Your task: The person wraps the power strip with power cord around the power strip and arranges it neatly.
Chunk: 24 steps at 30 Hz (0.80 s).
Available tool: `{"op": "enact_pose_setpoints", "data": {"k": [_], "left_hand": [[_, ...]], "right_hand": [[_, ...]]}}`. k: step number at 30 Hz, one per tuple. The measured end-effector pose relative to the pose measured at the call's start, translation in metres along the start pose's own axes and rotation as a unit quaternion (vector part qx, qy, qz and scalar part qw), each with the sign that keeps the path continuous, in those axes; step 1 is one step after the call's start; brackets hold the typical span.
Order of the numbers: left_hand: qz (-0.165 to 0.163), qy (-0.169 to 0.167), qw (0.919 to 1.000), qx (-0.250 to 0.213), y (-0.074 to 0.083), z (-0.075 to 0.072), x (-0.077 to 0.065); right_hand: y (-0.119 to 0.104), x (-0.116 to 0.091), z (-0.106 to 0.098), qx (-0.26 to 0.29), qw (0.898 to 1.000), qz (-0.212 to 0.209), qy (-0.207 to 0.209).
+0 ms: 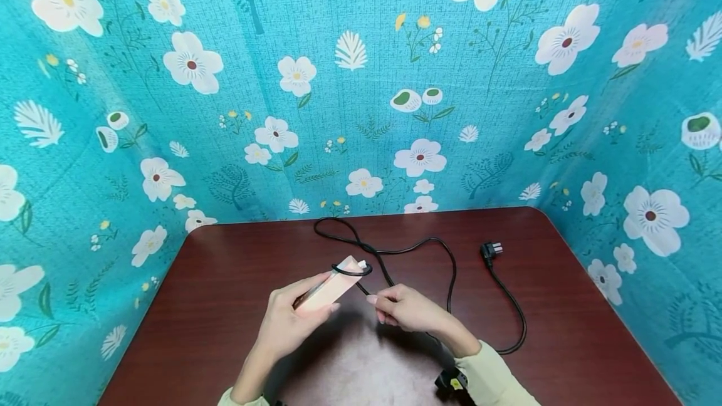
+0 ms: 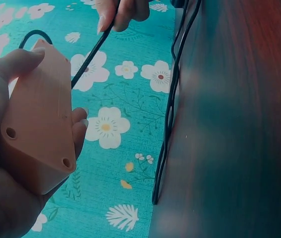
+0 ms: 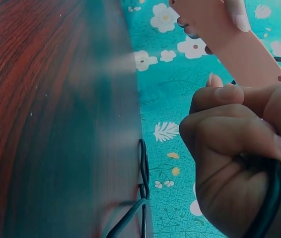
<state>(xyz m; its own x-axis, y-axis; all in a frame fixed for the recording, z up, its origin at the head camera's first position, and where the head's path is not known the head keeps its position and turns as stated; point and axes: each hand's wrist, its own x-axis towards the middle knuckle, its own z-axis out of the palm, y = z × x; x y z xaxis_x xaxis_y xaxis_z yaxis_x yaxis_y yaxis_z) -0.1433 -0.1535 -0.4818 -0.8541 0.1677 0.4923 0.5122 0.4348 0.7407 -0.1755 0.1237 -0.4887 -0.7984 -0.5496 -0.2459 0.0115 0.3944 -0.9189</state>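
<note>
My left hand [image 1: 290, 315] grips a small peach-coloured power strip [image 1: 331, 288], thumb along one face and fingers behind. The strip is held tilted above the table; screw holes show on its underside in the left wrist view. Its black cord [image 1: 351, 273] comes from a white collar at the far end and loops over that end. Just to the right, my right hand [image 1: 403, 309] holds the cord with curled fingers; in the right wrist view the cord [image 3: 269, 203] runs through the fist and out below it.
More of the cord [image 1: 417, 246] lies in loose loops across the dark red table [image 1: 237, 268]. Its black plug [image 1: 489, 250] rests at the right, prongs pointing right. A black object with a yellow label [image 1: 448, 384] is by the right sleeve. Blue flowered cloth [image 1: 361, 111] surrounds the table.
</note>
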Motion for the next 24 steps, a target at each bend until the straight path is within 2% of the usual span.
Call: {"op": "enact_pose_setpoints", "data": {"k": [8, 18, 21, 24], "left_hand": [[-0.058, -0.004, 0.9983, -0.008, -0.004, 0.005, 0.000], [-0.074, -0.004, 0.9971, 0.016, -0.011, 0.014, 0.002], [-0.083, -0.004, 0.9961, 0.029, -0.011, 0.014, 0.003], [-0.090, -0.008, 0.9948, 0.047, -0.012, 0.014, 0.003]], "right_hand": [[0.001, -0.003, -0.003, -0.053, 0.998, -0.035, 0.005], [0.003, -0.003, -0.008, -0.078, 0.995, -0.053, -0.002], [0.002, -0.003, -0.007, -0.068, 0.996, -0.049, -0.004], [0.002, -0.002, -0.008, -0.052, 0.998, -0.035, 0.010]]}}
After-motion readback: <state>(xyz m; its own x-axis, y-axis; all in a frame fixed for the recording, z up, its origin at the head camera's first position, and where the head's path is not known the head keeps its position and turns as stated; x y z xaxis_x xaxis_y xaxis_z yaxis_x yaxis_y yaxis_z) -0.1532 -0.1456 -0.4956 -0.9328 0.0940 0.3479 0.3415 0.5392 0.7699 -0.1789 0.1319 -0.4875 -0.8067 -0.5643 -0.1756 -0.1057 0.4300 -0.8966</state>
